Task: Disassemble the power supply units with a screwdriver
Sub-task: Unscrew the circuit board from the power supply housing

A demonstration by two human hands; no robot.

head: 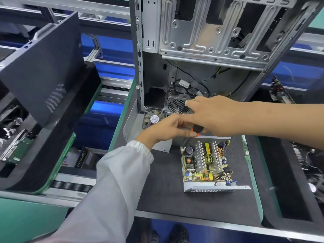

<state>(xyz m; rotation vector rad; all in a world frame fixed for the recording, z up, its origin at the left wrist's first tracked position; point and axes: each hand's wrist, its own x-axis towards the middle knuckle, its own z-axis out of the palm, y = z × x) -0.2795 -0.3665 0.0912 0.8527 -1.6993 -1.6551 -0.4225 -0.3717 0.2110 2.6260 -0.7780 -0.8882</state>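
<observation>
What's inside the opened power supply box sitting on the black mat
The opened power supply box holds a circuit board with finned heatsinks, coils and capacitors. Its far edge and anything beneath the board are hidden.

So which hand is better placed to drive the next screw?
The right hand: it grips the black and orange screwdriver beside the grey metal power supply unit. The left hand only steadies nearby.
</observation>
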